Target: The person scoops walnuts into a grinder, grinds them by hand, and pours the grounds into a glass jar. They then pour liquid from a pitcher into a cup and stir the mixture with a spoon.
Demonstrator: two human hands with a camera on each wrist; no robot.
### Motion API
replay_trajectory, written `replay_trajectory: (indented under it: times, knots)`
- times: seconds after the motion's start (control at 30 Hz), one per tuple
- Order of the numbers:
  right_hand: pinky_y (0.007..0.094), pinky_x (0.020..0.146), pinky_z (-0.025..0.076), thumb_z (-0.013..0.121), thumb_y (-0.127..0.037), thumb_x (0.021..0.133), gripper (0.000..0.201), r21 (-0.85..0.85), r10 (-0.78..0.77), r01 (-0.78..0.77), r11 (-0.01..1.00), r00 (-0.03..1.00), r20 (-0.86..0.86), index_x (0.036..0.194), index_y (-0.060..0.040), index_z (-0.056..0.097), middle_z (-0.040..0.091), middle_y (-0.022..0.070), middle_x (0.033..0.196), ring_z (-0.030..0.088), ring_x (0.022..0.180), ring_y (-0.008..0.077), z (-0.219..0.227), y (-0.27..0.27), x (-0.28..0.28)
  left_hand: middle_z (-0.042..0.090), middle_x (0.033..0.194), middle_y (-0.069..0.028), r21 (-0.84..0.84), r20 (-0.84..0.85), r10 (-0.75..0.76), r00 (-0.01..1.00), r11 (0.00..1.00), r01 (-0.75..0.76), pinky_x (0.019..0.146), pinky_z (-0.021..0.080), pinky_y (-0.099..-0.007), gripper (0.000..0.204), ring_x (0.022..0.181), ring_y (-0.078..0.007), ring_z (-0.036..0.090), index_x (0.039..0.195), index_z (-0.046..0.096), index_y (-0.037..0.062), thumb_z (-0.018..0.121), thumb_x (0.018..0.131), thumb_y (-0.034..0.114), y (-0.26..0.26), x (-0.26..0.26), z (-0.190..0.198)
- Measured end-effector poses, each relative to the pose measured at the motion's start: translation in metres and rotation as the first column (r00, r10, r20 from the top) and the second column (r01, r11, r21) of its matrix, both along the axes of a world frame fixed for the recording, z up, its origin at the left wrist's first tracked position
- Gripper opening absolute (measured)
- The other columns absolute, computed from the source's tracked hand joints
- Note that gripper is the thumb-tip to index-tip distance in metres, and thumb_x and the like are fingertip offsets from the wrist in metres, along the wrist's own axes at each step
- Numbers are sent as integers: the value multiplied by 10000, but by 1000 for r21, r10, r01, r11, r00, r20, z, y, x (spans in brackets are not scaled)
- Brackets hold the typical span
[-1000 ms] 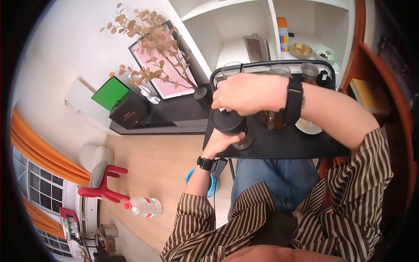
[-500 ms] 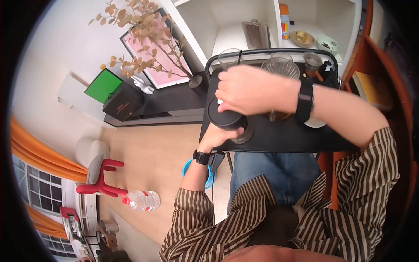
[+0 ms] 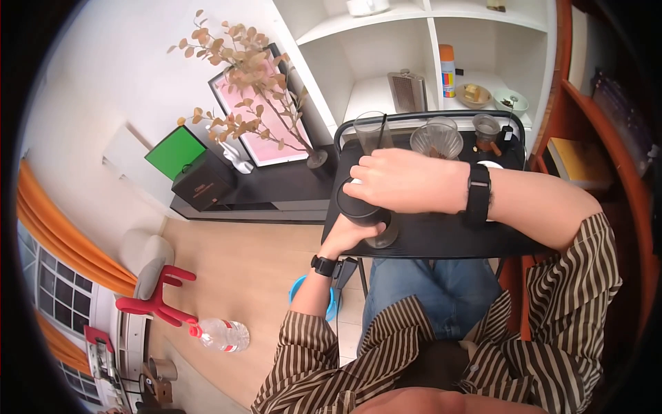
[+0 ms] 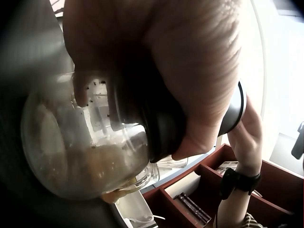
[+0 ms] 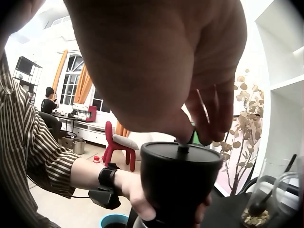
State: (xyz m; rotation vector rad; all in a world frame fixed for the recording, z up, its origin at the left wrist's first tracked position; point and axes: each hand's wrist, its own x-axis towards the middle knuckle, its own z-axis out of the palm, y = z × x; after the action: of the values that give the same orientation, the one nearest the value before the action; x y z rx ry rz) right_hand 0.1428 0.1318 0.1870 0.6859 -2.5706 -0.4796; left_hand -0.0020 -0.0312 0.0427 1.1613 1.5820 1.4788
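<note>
A hand coffee grinder (image 3: 360, 212) with a black body stands at the left front of the black table. Its clear glass jar (image 4: 90, 152) has dark specks inside and fills the left side of the left wrist view. My left hand (image 3: 348, 237) grips the black body just above the jar, thumb on the near side. Over the flat lid (image 5: 166, 151), my right hand (image 3: 408, 181) pinches at the short post (image 5: 183, 148) in its centre, with a small pale bit showing between the fingers from above. Those fingers hide the post's upper end.
Behind my hands on the table (image 3: 448, 238) stand a tall glass (image 3: 372, 125) with a black stirrer, a ribbed glass dripper (image 3: 441, 136) and a small glass (image 3: 486, 126). White shelving (image 3: 331, 52) rises beyond. A plastic bottle (image 3: 224, 335) and blue bucket (image 3: 331, 303) are on the floor.
My right hand has shifted over the grinder's lid and now covers more of it. My left hand keeps its grip on the body. The head view has moved up and then down slightly.
</note>
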Motion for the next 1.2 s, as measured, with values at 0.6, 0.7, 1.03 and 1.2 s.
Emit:
replay_trajectory:
  times: [0.6, 0.7, 1.03, 1.2]
  knots:
    - [438, 674, 556, 640, -320, 959, 396, -254, -113, 160, 954, 975, 191, 763, 14, 727, 691, 189, 700, 696, 714, 348, 3, -6, -39, 679, 1139, -11, -88, 38, -2, 999, 996, 5, 907, 529, -330, 578, 1038, -132, 622, 1272, 637, 34, 877, 746, 44, -6, 4, 11]
    - [476, 633, 565, 626, -345, 964, 451, -317, -277, 381, 869, 903, 328, 772, 52, 721, 676, 231, 667, 700, 658, 405, 12, -16, -39, 683, 1145, -18, -47, 33, -16, 999, 999, 18, 908, 530, -331, 577, 1044, -137, 627, 1269, 640, 34, 878, 744, 56, -2, 3, 9]
    - [346, 933, 526, 706, -121, 903, 198, -269, 120, -47, 962, 958, 262, 1086, -65, 756, 685, 22, 1181, 607, 1128, 204, 24, 9, -20, 669, 1338, -75, 7, 58, -76, 995, 997, 76, 1045, 510, -371, 694, 1232, -204, 626, 1394, 603, 51, 881, 759, 84, -3, -4, -3]
    - [302, 913, 495, 667, -138, 871, 124, -105, 148, -130, 986, 972, 184, 966, -101, 738, 685, -21, 1040, 630, 1061, 153, 19, 13, -26, 681, 1326, -71, 16, 24, -87, 996, 996, 87, 1044, 513, -369, 708, 1230, -202, 633, 1387, 602, 57, 891, 741, 86, 0, -10, -10]
